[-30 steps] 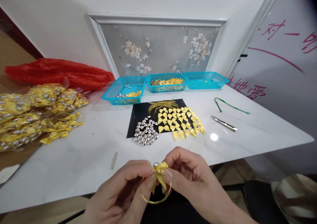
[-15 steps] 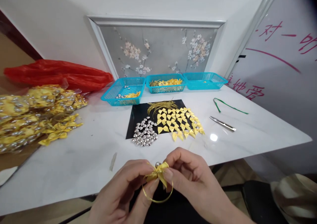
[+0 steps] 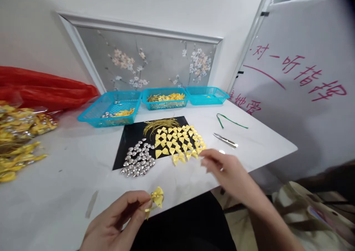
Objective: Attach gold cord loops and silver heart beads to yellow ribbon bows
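My left hand (image 3: 119, 221) pinches a yellow ribbon bow (image 3: 157, 198) with a gold cord loop, above the table's front edge. A small part of a silver bead shows beside the bow, near the fingertips. My right hand (image 3: 222, 169), blurred by motion, is over the table near the front bows, fingers partly bent, with nothing visible in them. Rows of yellow bows (image 3: 173, 145) lie on and past the edge of a black mat (image 3: 119, 151), with gold cords (image 3: 161, 124) behind. Silver beads (image 3: 138, 160) are heaped left of the bows. Small metal thread snips (image 3: 226, 140) lie beyond my right hand.
Three blue baskets (image 3: 94, 112) stand along the back; the left and middle ones hold yellow pieces. Bagged yellow bows (image 3: 22, 125) and a red bag (image 3: 41, 86) are at left. A green ribbon (image 3: 233, 121) lies at right, before a whiteboard (image 3: 291, 107).
My right hand has let go of the bow and moved right and forward over the table. The bow stays in my left hand. The view has turned rightward.
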`<state>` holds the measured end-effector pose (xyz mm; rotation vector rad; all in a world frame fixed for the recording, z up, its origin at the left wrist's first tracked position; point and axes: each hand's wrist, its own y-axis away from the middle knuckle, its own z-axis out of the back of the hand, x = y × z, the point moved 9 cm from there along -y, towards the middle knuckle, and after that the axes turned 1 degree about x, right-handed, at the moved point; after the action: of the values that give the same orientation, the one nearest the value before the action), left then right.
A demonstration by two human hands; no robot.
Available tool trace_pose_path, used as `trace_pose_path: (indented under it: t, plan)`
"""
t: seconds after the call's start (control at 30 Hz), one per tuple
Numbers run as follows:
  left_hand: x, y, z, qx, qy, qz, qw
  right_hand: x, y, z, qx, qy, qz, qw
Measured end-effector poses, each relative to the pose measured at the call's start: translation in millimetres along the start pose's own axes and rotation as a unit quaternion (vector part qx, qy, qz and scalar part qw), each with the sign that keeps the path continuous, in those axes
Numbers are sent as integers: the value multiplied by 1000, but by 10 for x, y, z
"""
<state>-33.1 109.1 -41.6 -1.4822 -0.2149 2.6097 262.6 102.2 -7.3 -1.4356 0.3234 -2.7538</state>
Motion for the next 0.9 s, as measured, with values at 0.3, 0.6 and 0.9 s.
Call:
trace_pose_path:
  t: [0.3,0.6,0.9]
  plan:
    - [-153,-292,-167,20,-81,-21,996,-781,-555,499,-20,163,-2,986]
    - [-125,-279,-179,-5,-110,-19,994,80,-170,-340,137,86,140,977]
    - [-227,-215,-157,-17,-106,-80,991,194,285,-974,59,104,71,990]
